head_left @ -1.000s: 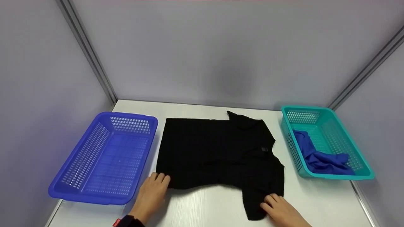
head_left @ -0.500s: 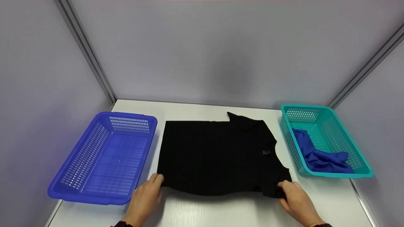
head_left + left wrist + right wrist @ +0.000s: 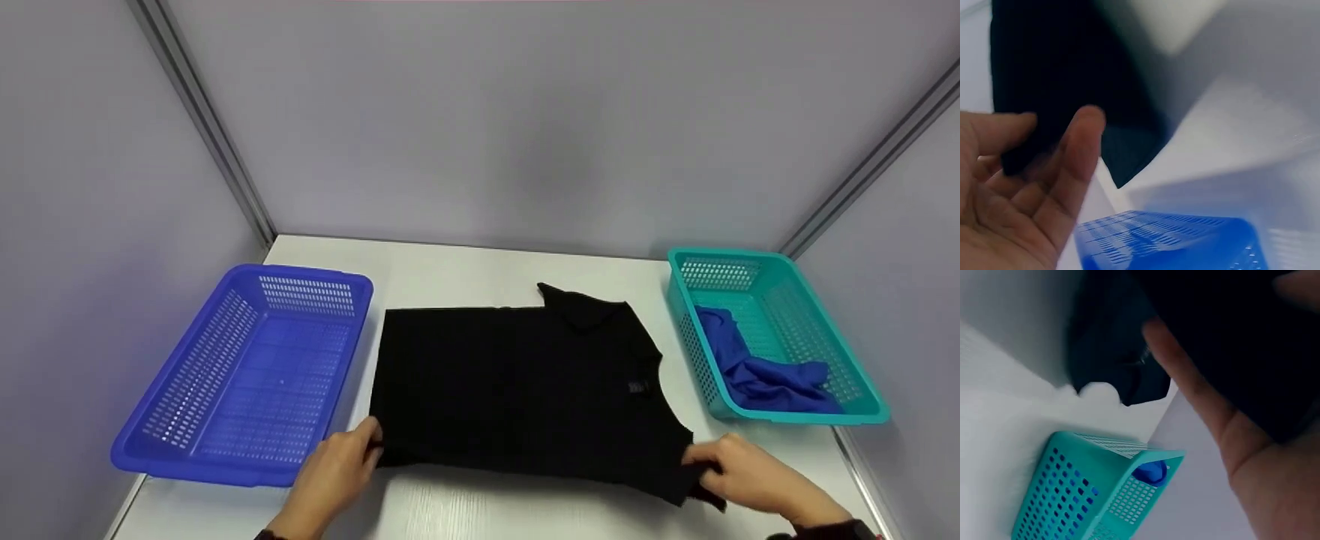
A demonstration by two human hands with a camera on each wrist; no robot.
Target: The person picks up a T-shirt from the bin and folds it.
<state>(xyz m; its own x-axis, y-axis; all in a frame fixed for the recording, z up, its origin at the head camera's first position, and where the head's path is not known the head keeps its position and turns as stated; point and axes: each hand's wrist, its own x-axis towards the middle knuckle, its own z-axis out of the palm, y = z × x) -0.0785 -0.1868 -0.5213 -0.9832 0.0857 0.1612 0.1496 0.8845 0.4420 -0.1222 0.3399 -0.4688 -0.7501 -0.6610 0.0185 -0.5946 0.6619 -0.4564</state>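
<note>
A smooth black shirt [image 3: 517, 390] lies on the white counter [image 3: 465, 514], its neckline [image 3: 652, 394] toward three o'clock, a small label [image 3: 637, 387] showing just inside, one sleeve [image 3: 581, 306] jutting at one o'clock. The left hand [image 3: 337, 469] pinches its eight-o'clock corner in a narrow grip; the right hand [image 3: 746, 476] likewise grips fabric at four. A blue basket [image 3: 126, 454] stands at nine; at three, a teal basket [image 3: 840, 345] holds crumpled blue cloth [image 3: 772, 386].

Head view: high, facing forward-down over white worktop [image 3: 450, 277]. Wrist views: tilted close-ups of hands [image 3: 1016, 208] [image 3: 1252, 464]; left shares blue perforated plastic basket [image 3: 1202, 242] with head, right teal perforated plastic basket [image 3: 1100, 464].
</note>
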